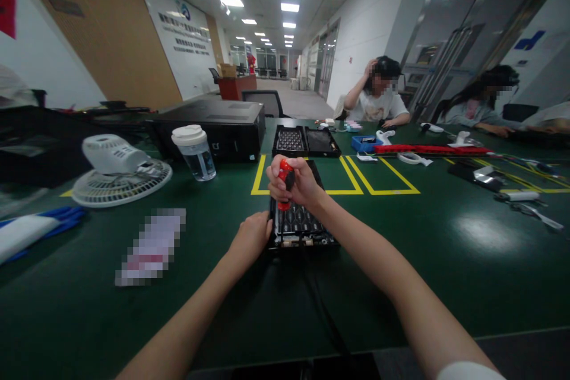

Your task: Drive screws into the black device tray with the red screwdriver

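Note:
My right hand [297, 181] is closed around the red and black handle of a screwdriver [285, 173], held upright over a black electronic device case [307, 219]. The screwdriver's shaft points down at the case's left front part; whether its tip touches a screw is too small to tell. Rows of dark cells fill the case, and pale parts run along its front edge. At the case's left side rests my left hand [253, 234], fingers curled against the edge, partly hidden. A black cable [323, 303] runs from the case's front toward me.
Behind the case lies an open black case [291, 139]. To the left are a lidded cup [196, 154], a white fan [120, 172] and a big black box [214, 127]. A blue tray [364, 143] and a red strip [431, 149] lie right. People sit across the table.

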The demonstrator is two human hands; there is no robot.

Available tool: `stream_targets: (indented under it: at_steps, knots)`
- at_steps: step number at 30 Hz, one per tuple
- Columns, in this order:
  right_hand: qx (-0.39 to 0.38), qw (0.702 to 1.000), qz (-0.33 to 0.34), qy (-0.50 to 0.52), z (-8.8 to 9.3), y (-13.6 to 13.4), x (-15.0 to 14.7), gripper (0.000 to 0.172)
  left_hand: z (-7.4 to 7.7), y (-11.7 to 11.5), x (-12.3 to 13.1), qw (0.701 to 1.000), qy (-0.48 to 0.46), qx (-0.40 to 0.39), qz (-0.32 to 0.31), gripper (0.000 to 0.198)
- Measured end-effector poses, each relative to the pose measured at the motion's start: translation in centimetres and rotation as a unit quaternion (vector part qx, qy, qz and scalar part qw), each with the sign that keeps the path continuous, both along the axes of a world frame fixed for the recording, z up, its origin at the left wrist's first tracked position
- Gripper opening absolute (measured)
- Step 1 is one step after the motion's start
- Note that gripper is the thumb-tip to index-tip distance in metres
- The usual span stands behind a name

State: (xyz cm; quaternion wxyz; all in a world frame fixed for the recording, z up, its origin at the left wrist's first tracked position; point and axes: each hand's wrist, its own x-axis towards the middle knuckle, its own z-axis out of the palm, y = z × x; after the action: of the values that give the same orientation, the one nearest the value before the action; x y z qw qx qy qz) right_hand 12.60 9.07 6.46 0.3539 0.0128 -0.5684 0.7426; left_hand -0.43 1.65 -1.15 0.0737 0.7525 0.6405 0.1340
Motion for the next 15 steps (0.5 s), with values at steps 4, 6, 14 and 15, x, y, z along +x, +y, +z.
stream_targets:
  at_steps: [4,6,14,15]
  knots:
    - [0.012,1.0,-0.01,0.004,0.2,-0.5,-0.3,0.027,-0.1,0.1,0.0,1.0,0.002,-0.001,0.004,0.023]
    - [0.016,1.0,-0.016,0.006,0.4,-0.7,-0.5,0.025,-0.2,0.1,-0.1,1.0,0.003,0.006,0.001,0.023]
    - [0.014,0.998,-0.056,0.021,0.3,-1.2,-0.6,0.021,0.0,-0.1,0.0,1.0,0.003,0.008,-0.001,0.023]
    - [0.013,0.998,-0.063,0.02,0.3,-1.2,-0.6,0.022,0.1,-0.1,0.0,1.0,0.004,0.008,-0.002,0.022]
